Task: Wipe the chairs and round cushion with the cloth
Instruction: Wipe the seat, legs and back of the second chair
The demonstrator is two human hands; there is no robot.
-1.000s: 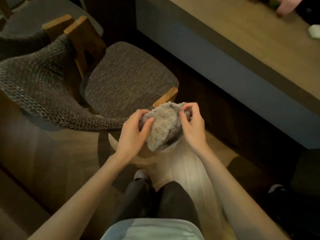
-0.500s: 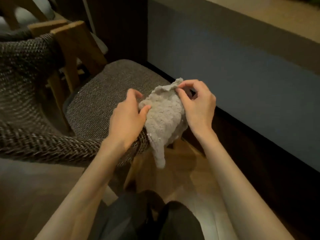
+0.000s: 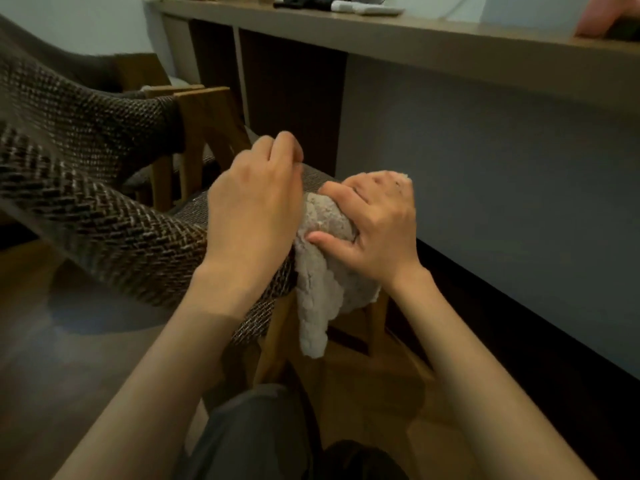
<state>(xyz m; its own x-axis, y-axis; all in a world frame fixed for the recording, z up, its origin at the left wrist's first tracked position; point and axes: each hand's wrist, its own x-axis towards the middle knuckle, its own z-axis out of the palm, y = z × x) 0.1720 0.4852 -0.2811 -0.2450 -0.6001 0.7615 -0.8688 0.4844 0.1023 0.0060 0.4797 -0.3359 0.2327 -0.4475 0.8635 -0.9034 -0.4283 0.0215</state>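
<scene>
A fluffy grey cloth is draped over the front corner of a chair seat covered in dark woven fabric. My right hand grips the cloth from above, thumb tucked round its fold, and the loose end hangs down past the seat edge. My left hand hovers over the seat just left of the cloth with its fingers curled. Its palm hides whether it holds any of the cloth. The chair's woven backrest sweeps across the left, on a wooden frame.
A long wooden counter with a grey front panel runs along the right, close to the chair. Small items lie on its far end. A second chair's frame stands behind the first. Wooden floor and my dark trouser legs are below.
Both hands have moved the cloth down onto the seat's front corner. My right hand now covers it from above, and the view has tilted up toward the counter.
</scene>
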